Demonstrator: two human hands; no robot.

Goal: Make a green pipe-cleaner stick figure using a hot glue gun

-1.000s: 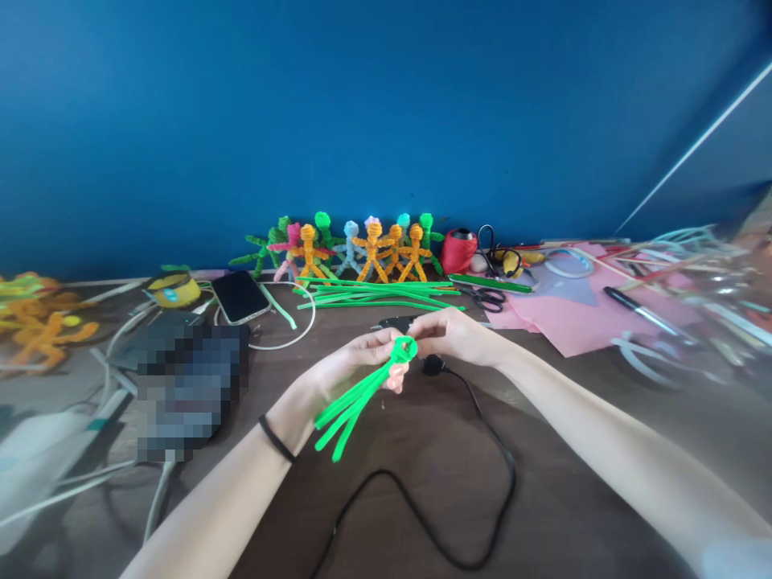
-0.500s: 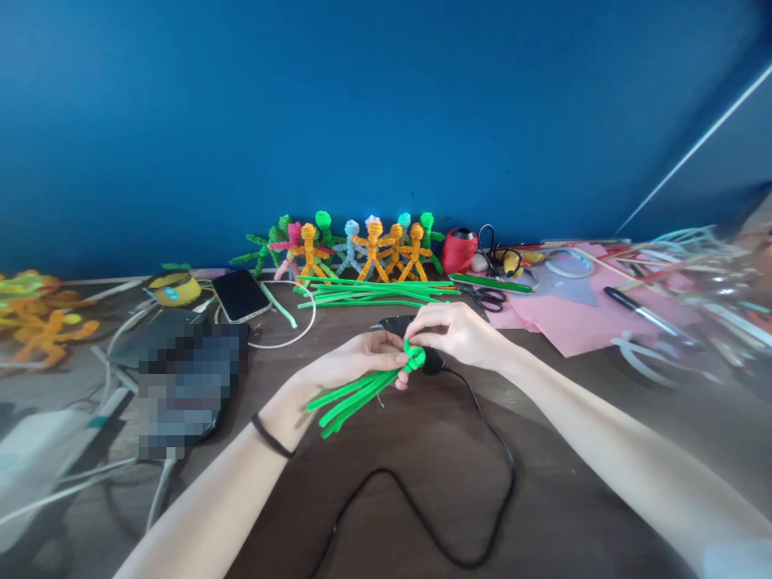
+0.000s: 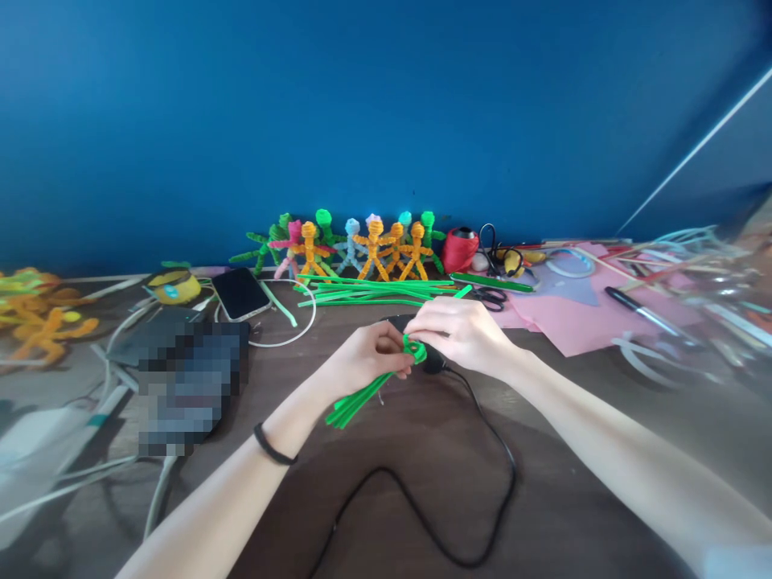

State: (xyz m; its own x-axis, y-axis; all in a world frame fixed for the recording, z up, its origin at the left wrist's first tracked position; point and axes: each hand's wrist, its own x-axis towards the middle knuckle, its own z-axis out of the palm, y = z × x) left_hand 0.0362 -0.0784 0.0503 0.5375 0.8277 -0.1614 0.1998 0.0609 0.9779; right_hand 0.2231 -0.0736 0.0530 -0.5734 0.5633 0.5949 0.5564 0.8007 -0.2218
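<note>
We judge the step as loop shaping: our left grip (image 3: 369, 355) clasps the bright-green, fuzzy-stemmed bundle (image 3: 357, 402), nearer us than the pile of straight green fuzzy stems (image 3: 386, 287); our right grip (image 3: 461, 331) pinches its curled end (image 3: 416, 349). The next move likely calls for a steady left hold

a dark brown tabletop (image 3: 437, 442) is backed by a blue wall (image 3: 386, 104), crossed at the right by a slanting white line (image 3: 693, 151).
</note>
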